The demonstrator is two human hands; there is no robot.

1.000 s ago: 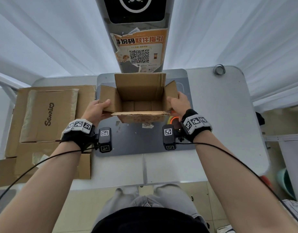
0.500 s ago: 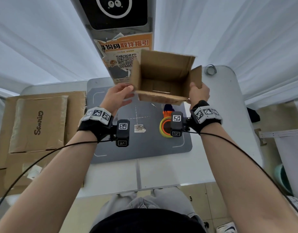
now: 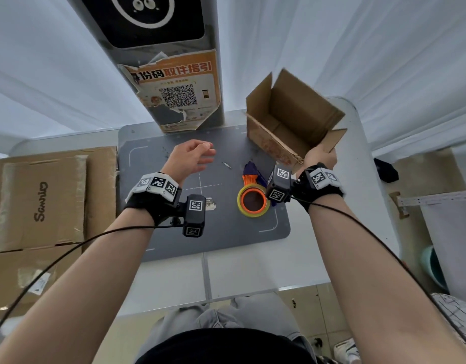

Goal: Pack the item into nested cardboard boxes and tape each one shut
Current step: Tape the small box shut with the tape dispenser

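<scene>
Parcel-packing station in a curtained recording booth.
White drapes [image 3: 384, 48] enclose a white bench [image 3: 253, 269] carrying a grey marked work mat [image 3: 226, 232]. A kiosk column [image 3: 169, 61] at the rear bears a poster with a QR code [image 3: 178, 95]. Flattened cardboard boxes [image 3: 43, 200] are stacked at the left. A tape dispenser [image 3: 253, 198] lies on the mat. An open cardboard box [image 3: 292, 119] is held above the bench.

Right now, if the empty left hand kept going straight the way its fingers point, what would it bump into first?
Probably the open cardboard box that the right hand holds; the left hand points right, though depth is unclear.
</scene>
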